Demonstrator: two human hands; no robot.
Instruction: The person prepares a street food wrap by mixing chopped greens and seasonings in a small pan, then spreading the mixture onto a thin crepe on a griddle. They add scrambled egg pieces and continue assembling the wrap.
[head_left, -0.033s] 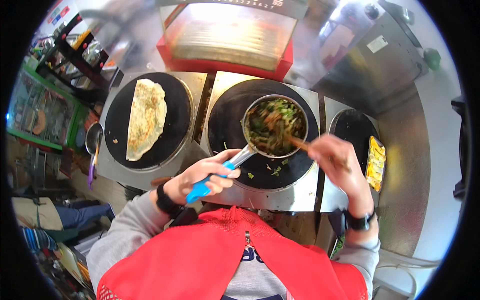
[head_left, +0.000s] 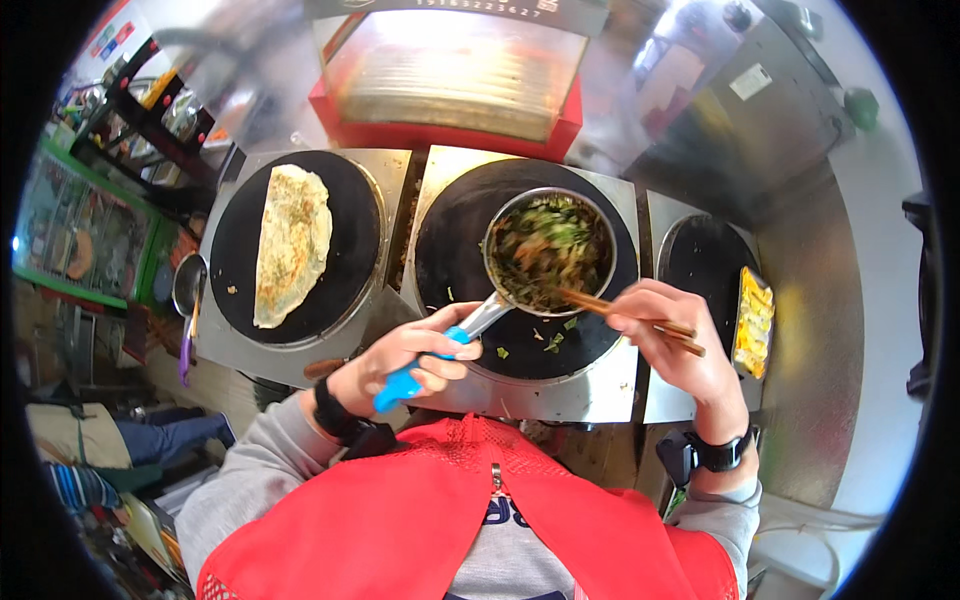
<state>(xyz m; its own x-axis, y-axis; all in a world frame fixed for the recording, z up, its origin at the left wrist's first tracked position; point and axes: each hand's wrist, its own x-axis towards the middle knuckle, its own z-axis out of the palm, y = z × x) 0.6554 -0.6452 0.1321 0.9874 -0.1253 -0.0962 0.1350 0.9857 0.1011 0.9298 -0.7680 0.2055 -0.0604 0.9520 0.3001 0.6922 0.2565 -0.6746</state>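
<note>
- Your left hand [head_left: 415,352] is wrapped around the blue handle [head_left: 405,383] of the small metal pan [head_left: 548,250], holding it over the middle round black griddle [head_left: 462,260].
- Your right hand [head_left: 668,340] pinches a pair of chopsticks [head_left: 630,318]; their tips reach left into the chopped green filling [head_left: 550,245] in the pan.
- Nothing has shifted from the other picture: same grip, same pan position, so the stirring appears to be ongoing.
- Left of your left hand, a folded flatbread [head_left: 290,242] lies on another griddle [head_left: 350,250].
- Right of your right hand, a yellow food piece [head_left: 752,320] sits beside a 3rd griddle [head_left: 705,262].
- Chopstick tips are buried in the filling; green bits [head_left: 552,342] lie scattered below the pan.
</note>
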